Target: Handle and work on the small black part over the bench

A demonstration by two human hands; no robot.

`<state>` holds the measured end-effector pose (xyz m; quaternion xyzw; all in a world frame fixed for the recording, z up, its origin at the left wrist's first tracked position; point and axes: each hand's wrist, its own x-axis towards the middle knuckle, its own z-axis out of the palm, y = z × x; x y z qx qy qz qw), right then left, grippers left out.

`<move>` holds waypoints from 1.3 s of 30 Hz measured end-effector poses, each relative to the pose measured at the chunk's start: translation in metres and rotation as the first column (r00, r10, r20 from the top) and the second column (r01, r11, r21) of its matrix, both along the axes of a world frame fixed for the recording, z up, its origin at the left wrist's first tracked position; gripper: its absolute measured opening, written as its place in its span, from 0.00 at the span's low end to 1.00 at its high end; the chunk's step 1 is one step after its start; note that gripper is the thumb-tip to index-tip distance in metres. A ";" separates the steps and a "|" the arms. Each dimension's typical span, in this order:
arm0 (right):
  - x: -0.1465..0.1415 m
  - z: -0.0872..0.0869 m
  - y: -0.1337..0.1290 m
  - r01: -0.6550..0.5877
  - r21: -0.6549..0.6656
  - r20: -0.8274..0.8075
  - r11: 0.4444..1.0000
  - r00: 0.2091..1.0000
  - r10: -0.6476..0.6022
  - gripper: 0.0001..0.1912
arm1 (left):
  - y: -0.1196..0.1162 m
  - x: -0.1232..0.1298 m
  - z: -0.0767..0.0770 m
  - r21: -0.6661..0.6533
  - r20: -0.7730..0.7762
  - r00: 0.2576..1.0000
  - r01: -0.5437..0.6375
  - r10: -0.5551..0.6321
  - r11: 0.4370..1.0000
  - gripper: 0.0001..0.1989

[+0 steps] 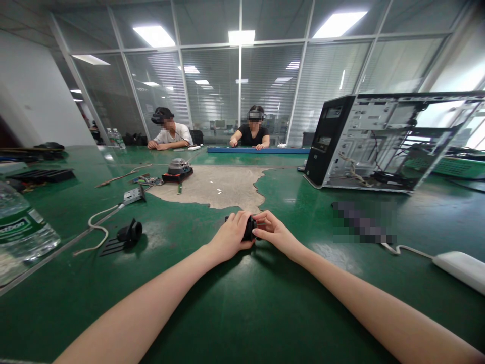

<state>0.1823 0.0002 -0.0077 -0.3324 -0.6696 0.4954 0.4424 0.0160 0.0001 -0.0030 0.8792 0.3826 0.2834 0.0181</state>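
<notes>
A small black part (249, 230), its exact kind hard to make out, is between my hands just above the green tabletop. My left hand (228, 235) wraps round it from the left and covers much of it. From the right, the bent fingers of my right hand (276, 232) grip its other side, thumb and fingertips against it. Further left lies a black plastic piece (129, 231) with a round end and a slotted bracket, apart from both hands.
An open computer case (333, 141) stands at the right. At the left are a water bottle (22, 230), a metal box with a white cable (133, 195) and a heatsink fan (179, 166). A white power strip (460, 268) lies right. Two people sit opposite.
</notes>
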 end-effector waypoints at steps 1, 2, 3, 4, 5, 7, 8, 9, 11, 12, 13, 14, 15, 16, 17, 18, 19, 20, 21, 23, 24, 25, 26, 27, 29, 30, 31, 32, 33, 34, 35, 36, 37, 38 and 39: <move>0.000 0.000 0.000 -0.005 0.013 -0.003 1.000 1.000 0.005 0.14 | 0.000 0.000 0.000 0.003 -0.003 1.000 0.001 -0.001 1.000 0.25; 0.000 0.000 -0.001 -0.011 0.024 -0.008 1.000 1.000 0.011 0.14 | 0.000 0.000 0.000 0.006 -0.005 1.000 0.001 -0.001 1.000 0.26; 0.000 0.000 -0.001 -0.016 0.030 -0.012 0.999 1.000 0.016 0.14 | 0.000 0.000 0.000 0.006 -0.005 1.000 0.000 0.000 1.000 0.26; 0.000 0.001 -0.001 -0.014 0.030 -0.013 0.999 1.000 0.015 0.14 | 0.000 0.000 0.000 0.004 -0.004 1.000 -0.002 0.002 1.000 0.26; 0.001 0.001 -0.001 -0.002 0.026 -0.014 1.000 1.000 0.002 0.14 | -0.001 0.000 0.001 0.000 -0.003 1.000 -0.004 0.004 1.000 0.26; 0.004 0.004 0.001 0.066 0.013 -0.019 0.998 0.998 -0.066 0.14 | -0.001 0.000 0.001 -0.010 0.002 1.000 -0.006 0.006 1.000 0.27; 0.007 0.005 0.003 0.116 0.004 -0.025 0.993 0.993 -0.116 0.14 | -0.001 0.000 0.002 -0.015 0.002 1.000 -0.006 0.006 1.000 0.28; 0.010 0.007 0.004 0.176 -0.007 -0.035 0.984 0.984 -0.176 0.15 | -0.001 0.000 0.002 -0.019 0.002 1.000 -0.006 0.006 1.000 0.28; 0.014 0.008 0.007 0.244 -0.037 -0.035 0.969 0.969 -0.245 0.16 | -0.001 0.000 0.002 -0.021 0.001 1.000 -0.007 0.007 1.000 0.30; 0.015 0.008 0.008 0.257 -0.059 -0.020 0.965 0.966 -0.259 0.16 | -0.001 0.000 0.002 -0.017 0.000 1.000 -0.008 0.008 1.000 0.30; 0.014 0.008 0.009 0.253 -0.079 -0.001 0.964 0.967 -0.254 0.17 | -0.001 0.000 0.002 -0.013 0.000 1.000 -0.008 0.008 1.000 0.30; 0.012 0.007 0.009 0.239 -0.093 0.014 0.966 0.971 -0.239 0.17 | -0.001 0.000 0.001 -0.009 0.001 1.000 -0.008 0.008 1.000 0.29; 0.009 0.005 0.008 0.193 -0.107 0.030 0.975 0.981 -0.191 0.17 | -0.001 0.000 0.000 -0.004 0.004 1.000 -0.011 0.011 1.000 0.28; 0.004 0.004 0.008 0.128 -0.115 0.032 0.985 0.992 -0.125 0.17 | 0.000 0.000 0.000 -0.002 0.006 1.000 -0.015 0.015 1.000 0.27; 0.000 0.002 0.007 0.095 -0.110 0.014 0.989 0.995 -0.094 0.17 | 0.000 0.000 -0.001 0.000 0.009 1.000 -0.020 0.020 1.000 0.26; -0.004 0.001 0.006 0.088 -0.105 0.008 0.991 0.996 -0.088 0.16 | 0.000 0.001 -0.002 0.000 0.011 1.000 -0.025 0.025 1.000 0.25; -0.007 0.001 0.006 0.084 -0.102 0.012 0.991 0.996 -0.083 0.17 | 0.001 0.001 -0.003 0.000 0.012 1.000 -0.028 0.028 1.000 0.25; -0.010 0.000 0.006 0.082 -0.101 0.012 0.991 0.997 -0.081 0.17 | 0.001 0.001 -0.003 -0.001 0.013 1.000 -0.029 0.029 1.000 0.25; -0.011 0.000 0.005 0.082 -0.100 0.016 0.992 0.997 -0.081 0.17 | 0.001 0.001 -0.003 -0.002 0.015 1.000 -0.027 0.027 1.000 0.25; -0.010 -0.001 0.005 0.073 -0.095 0.023 0.993 0.997 -0.071 0.16 | 0.001 0.001 -0.003 -0.005 0.017 1.000 -0.024 0.024 1.000 0.24; -0.009 -0.001 0.005 0.068 -0.086 0.028 0.994 0.997 -0.066 0.16 | 0.001 0.001 -0.003 -0.008 0.018 1.000 -0.024 0.024 1.000 0.24; -0.008 -0.002 0.005 0.065 -0.070 0.036 0.995 0.997 -0.063 0.16 | 0.002 0.001 -0.003 -0.010 0.016 1.000 -0.023 0.024 1.000 0.24; -0.008 -0.002 0.004 0.066 -0.047 0.043 0.997 0.997 -0.064 0.16 | 0.001 0.001 -0.003 -0.010 0.012 1.000 -0.023 0.023 1.000 0.24; -0.007 -0.003 0.003 0.068 -0.020 0.049 0.997 0.997 -0.067 0.16 | 0.001 0.000 -0.003 -0.010 0.007 1.000 -0.022 0.022 1.000 0.24; -0.007 -0.004 0.001 0.075 0.021 0.049 0.997 0.996 -0.076 0.16 | 0.001 -0.001 -0.003 -0.004 0.003 1.000 -0.016 0.016 1.000 0.26; -0.007 -0.004 0.000 0.075 0.026 0.044 0.997 0.996 -0.076 0.15 | 0.002 -0.001 -0.003 0.000 0.004 1.000 -0.012 0.012 1.000 0.26; -0.008 -0.005 -0.001 0.074 0.022 0.037 0.997 0.996 -0.075 0.13 | 0.002 -0.001 -0.003 0.003 0.007 1.000 -0.007 0.007 1.000 0.26; -0.008 -0.005 -0.001 0.073 0.012 0.031 0.997 0.997 -0.074 0.12 | 0.002 -0.001 -0.004 0.005 0.012 1.000 -0.004 0.003 1.000 0.26; -0.008 -0.005 -0.001 0.074 0.002 0.028 0.997 0.997 -0.074 0.11 | 0.002 -0.001 -0.004 0.005 0.017 1.000 0.000 0.000 1.000 0.25; -0.008 -0.006 -0.001 0.077 -0.004 0.027 0.997 0.997 -0.077 0.11 | 0.003 -0.001 -0.004 0.000 0.023 1.000 0.004 -0.004 1.000 0.25; -0.008 -0.006 0.000 0.081 -0.005 0.029 0.997 0.996 -0.081 0.12 | 0.003 -0.001 -0.004 -0.006 0.030 1.000 0.006 -0.006 1.000 0.25; -0.008 -0.007 0.002 0.089 -0.005 0.034 0.996 0.995 -0.089 0.12 | 0.004 -0.001 -0.005 -0.013 0.037 0.999 0.009 -0.009 1.000 0.25; -0.008 -0.008 0.003 0.099 -0.005 0.041 0.995 0.994 -0.098 0.13 | 0.004 -0.001 -0.005 -0.017 0.043 0.999 0.011 -0.010 1.000 0.25; -0.007 -0.009 0.004 0.105 -0.006 0.050 0.994 0.993 -0.105 0.14 | 0.004 -0.001 -0.005 -0.018 0.047 0.999 0.014 -0.013 1.000 0.25; -0.007 -0.009 0.004 0.104 -0.008 0.058 0.995 0.993 -0.104 0.15 | 0.004 -0.001 -0.005 -0.014 0.048 0.999 0.015 -0.015 1.000 0.25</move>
